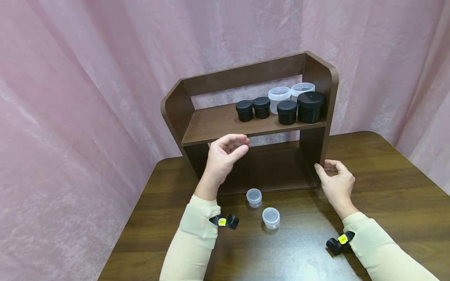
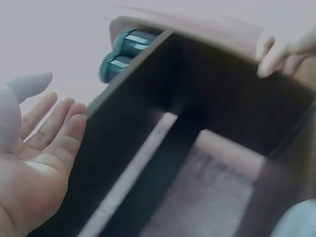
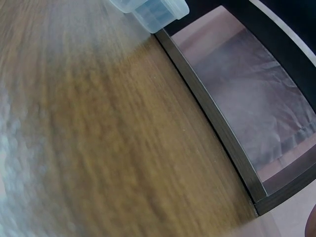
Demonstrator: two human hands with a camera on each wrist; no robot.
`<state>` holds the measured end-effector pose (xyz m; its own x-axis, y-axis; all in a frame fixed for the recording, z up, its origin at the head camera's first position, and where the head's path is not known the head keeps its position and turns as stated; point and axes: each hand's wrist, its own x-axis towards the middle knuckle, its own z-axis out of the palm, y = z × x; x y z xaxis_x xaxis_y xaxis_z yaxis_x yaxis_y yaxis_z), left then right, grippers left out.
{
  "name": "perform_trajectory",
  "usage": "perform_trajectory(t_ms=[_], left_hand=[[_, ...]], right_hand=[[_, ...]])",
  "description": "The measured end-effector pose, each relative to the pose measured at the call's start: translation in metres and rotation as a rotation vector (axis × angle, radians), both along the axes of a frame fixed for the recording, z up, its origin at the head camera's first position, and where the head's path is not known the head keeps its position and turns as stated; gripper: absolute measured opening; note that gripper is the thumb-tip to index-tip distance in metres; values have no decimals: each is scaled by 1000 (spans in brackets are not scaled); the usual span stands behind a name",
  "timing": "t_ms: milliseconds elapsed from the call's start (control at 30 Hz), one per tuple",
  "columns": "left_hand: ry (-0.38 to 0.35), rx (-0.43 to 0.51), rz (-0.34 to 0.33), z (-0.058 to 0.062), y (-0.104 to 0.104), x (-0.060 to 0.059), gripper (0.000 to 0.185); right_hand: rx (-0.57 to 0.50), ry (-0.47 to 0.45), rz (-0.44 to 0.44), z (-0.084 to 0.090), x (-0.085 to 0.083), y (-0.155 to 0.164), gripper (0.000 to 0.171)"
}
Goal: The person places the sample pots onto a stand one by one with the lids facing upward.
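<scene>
A brown wooden two-tier shelf (image 1: 246,79) stands on the table. My left hand (image 1: 221,160) hovers in front of its upper board, holding nothing; in the left wrist view, that hand (image 2: 44,158) shows relaxed fingers and a bare palm. At the shelf's right side panel (image 1: 311,150), my right hand (image 1: 338,187) grips the front edge low down, thumb inside and fingers outside. On the table before the shelf are two small translucent jars, a farther jar (image 1: 254,199) and a nearer jar (image 1: 271,219). Only a sliver of right-hand finger (image 3: 311,224) enters the right wrist view.
Several black lidded jars (image 1: 287,114) and two clear jars (image 1: 279,97) occupy the right part of the upper board. A pink curtain (image 1: 105,78) hangs behind the wooden table (image 1: 299,249). Each forearm carries a small black wrist camera (image 1: 232,221).
</scene>
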<state>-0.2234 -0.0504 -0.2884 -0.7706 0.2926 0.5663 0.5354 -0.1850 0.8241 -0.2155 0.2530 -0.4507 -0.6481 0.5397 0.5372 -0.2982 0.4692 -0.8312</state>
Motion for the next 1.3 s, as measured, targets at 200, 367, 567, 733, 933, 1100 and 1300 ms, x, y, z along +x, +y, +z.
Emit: perform_trajectory(t_ms=[200,367,567,733,933,1100,1300], left_hand=[[-78,-58,-64,-49,4,20,26],[-141,-208,-85,-79,8,25,24],[-157,-412,-145,-97,17,27,26],[-147,-505,-157,-107,20,29,28],[-162,-566,-130,-116,15,29,29],[-159,-621,-162,-125,10,28,31],[-143,-681,-218,-131,8,29,38]], right_hand=[[-6,14,1,-1,-3,-2,25],[-4,15,-4,-1,-2,1,25],[-8,-12,1,0,-1,3,26],[-2,-14,7,1,0,0,26],[-7,-4,8,1,-3,-2,26],[-9,-10,3,-1,-3,-2,26],[-12,-8,2,0,-3,-1,26]])
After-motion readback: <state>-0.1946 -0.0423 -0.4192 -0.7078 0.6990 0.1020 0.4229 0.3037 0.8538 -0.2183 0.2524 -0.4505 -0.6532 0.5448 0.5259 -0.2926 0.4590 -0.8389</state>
